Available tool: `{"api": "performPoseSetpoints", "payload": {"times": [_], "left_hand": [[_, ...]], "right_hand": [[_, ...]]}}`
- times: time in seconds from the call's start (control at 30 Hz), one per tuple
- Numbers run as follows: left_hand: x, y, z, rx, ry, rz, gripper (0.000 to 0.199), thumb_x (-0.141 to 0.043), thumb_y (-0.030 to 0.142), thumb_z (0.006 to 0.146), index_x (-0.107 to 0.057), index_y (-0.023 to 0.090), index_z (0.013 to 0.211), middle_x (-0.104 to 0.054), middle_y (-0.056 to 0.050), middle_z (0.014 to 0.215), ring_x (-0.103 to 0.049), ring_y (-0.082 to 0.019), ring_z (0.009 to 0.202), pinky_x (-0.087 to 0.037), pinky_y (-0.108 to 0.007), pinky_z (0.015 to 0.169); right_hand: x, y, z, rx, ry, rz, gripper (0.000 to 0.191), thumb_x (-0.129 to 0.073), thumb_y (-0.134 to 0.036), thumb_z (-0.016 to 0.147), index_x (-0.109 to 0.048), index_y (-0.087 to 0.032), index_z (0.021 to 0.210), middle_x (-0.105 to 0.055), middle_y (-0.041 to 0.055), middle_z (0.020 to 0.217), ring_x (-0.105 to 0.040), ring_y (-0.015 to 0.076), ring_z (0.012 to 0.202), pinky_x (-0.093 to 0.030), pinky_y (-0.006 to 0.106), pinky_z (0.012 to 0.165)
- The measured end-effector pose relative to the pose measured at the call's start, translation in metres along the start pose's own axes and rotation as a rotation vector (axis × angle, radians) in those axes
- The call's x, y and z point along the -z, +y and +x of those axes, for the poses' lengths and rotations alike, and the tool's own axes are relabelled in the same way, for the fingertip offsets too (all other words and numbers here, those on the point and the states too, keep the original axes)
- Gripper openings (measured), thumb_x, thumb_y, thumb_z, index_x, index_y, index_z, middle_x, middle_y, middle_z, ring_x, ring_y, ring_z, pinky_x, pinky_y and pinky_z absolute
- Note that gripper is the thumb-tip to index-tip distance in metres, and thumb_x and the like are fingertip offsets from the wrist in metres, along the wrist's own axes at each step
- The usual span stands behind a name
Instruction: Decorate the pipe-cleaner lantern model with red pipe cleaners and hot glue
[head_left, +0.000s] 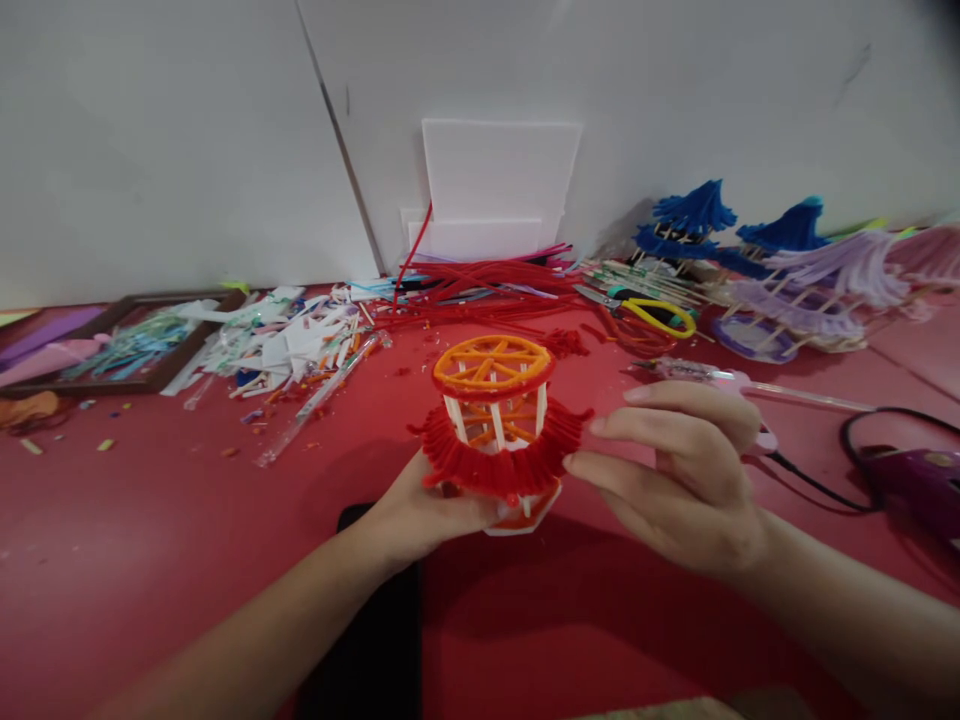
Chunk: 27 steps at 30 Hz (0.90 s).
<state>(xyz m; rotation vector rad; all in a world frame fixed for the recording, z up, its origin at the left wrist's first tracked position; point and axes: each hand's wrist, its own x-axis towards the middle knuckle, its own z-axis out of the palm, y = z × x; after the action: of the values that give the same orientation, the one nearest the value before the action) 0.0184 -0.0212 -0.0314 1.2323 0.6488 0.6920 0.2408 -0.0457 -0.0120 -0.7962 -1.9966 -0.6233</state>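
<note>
A small pavilion model [501, 465] is held slightly tilted over the red table. Its round top is an orange spoked ring, pale sticks stand below it, and a flared skirt of red pipe cleaners [495, 468] circles it. My left hand [431, 510] is closed around the lower part, thumb in front under the skirt; its other fingers are mostly hidden. At the skirt's right edge, my right hand [675, 470] has its fingers apart, with the fingertips at or just touching the red ends. An orange base [529, 515] with a white edge shows underneath.
Red pipe cleaners [480, 285] lie at the back, beside yellow-handled pliers [660, 315]. Blue [694, 215] and lilac [832, 275] models stand right. Behind my right hand lies a glue gun [694, 372] with a cable. Scraps [292, 340] cover the left; a black object [375, 640] lies in front.
</note>
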Motion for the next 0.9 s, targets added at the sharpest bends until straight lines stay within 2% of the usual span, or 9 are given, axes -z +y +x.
{"api": "performPoseSetpoints", "payload": {"times": [0.17, 0.27, 0.37, 0.43, 0.5, 0.6, 0.7, 0.8, 0.9], "left_hand": [[0.001, -0.001, 0.001, -0.004, -0.014, -0.02, 0.049, -0.078, 0.03, 0.07, -0.064, 0.02, 0.116, -0.067, -0.011, 0.122, -0.061, -0.03, 0.113, -0.044, -0.044, 0.1], [0.001, -0.004, 0.001, 0.013, 0.016, -0.056, 0.047, -0.08, 0.029, 0.067, -0.067, 0.019, 0.111, -0.069, -0.011, 0.117, -0.063, -0.03, 0.109, -0.045, -0.044, 0.098], [0.0, -0.005, 0.0, 0.058, 0.101, -0.15, 0.044, -0.082, 0.028, 0.064, -0.069, 0.017, 0.105, -0.072, -0.012, 0.111, -0.065, -0.03, 0.105, -0.045, -0.045, 0.098], [-0.001, -0.004, 0.0, 0.092, 0.15, -0.249, 0.041, -0.084, 0.027, 0.06, -0.071, 0.017, 0.098, -0.074, -0.011, 0.102, -0.068, -0.029, 0.099, -0.046, -0.045, 0.097], [-0.002, -0.002, 0.0, 0.132, 0.155, -0.331, 0.037, -0.084, 0.027, 0.058, -0.072, 0.016, 0.091, -0.076, -0.01, 0.095, -0.07, -0.028, 0.094, -0.048, -0.045, 0.095], [-0.003, 0.001, 0.0, 0.169, 0.094, -0.394, 0.035, -0.083, 0.029, 0.06, -0.073, 0.013, 0.089, -0.076, -0.013, 0.093, -0.07, -0.03, 0.095, -0.049, -0.045, 0.093], [-0.004, -0.001, 0.0, 0.169, 0.086, -0.403, 0.037, -0.082, 0.026, 0.06, -0.071, 0.012, 0.093, -0.075, -0.016, 0.096, -0.067, -0.033, 0.1, -0.046, -0.048, 0.096], [-0.004, -0.004, -0.001, 0.192, 0.105, -0.389, 0.041, -0.082, 0.026, 0.06, -0.07, 0.012, 0.097, -0.073, -0.017, 0.103, -0.065, -0.034, 0.105, -0.042, -0.05, 0.099], [-0.003, -0.005, -0.002, 0.15, 0.037, -0.338, 0.046, -0.08, 0.031, 0.064, -0.068, 0.013, 0.105, -0.071, -0.017, 0.109, -0.062, -0.033, 0.111, -0.041, -0.049, 0.1]], "right_hand": [[-0.002, -0.001, 0.002, -0.003, -0.005, 0.027, 0.015, -0.065, -0.007, 0.077, -0.065, -0.022, 0.077, -0.058, 0.0034, 0.087, -0.05, 0.0202, 0.092, -0.048, 0.036, 0.075], [-0.002, -0.001, 0.003, -0.052, -0.038, 0.057, 0.017, -0.063, -0.006, 0.077, -0.065, -0.022, 0.08, -0.059, 0.0036, 0.087, -0.051, 0.0203, 0.092, -0.048, 0.036, 0.078], [-0.002, 0.001, 0.003, -0.115, -0.017, 0.117, 0.014, -0.056, -0.015, 0.085, -0.064, -0.021, 0.095, -0.061, 0.0054, 0.092, -0.055, 0.0205, 0.091, -0.047, 0.038, 0.081], [-0.002, 0.003, 0.002, -0.161, 0.002, 0.15, 0.022, -0.048, -0.024, 0.091, -0.059, -0.02, 0.11, -0.062, 0.0072, 0.095, -0.057, 0.0208, 0.091, -0.046, 0.04, 0.083], [-0.004, 0.006, 0.001, -0.215, -0.006, 0.173, 0.027, -0.049, -0.032, 0.091, -0.055, -0.019, 0.115, -0.062, 0.0078, 0.096, -0.058, 0.0213, 0.091, -0.045, 0.041, 0.084], [-0.007, 0.008, -0.001, -0.254, -0.041, 0.208, 0.024, -0.061, -0.032, 0.085, -0.058, -0.02, 0.105, -0.061, 0.0063, 0.094, -0.058, 0.0214, 0.091, -0.045, 0.041, 0.084], [-0.006, 0.005, -0.001, -0.257, -0.016, 0.212, 0.021, -0.068, -0.026, 0.079, -0.06, -0.022, 0.097, -0.061, 0.0051, 0.094, -0.057, 0.0209, 0.09, -0.045, 0.041, 0.082], [-0.003, 0.001, -0.001, -0.279, 0.015, 0.173, 0.019, -0.071, -0.024, 0.076, -0.062, -0.025, 0.093, -0.06, 0.0051, 0.099, -0.057, 0.0218, 0.091, -0.045, 0.043, 0.082], [-0.001, -0.003, 0.001, -0.266, 0.016, 0.167, 0.012, -0.068, -0.023, 0.079, -0.063, -0.025, 0.09, -0.06, 0.0051, 0.098, -0.056, 0.0218, 0.089, -0.044, 0.046, 0.083]]}}
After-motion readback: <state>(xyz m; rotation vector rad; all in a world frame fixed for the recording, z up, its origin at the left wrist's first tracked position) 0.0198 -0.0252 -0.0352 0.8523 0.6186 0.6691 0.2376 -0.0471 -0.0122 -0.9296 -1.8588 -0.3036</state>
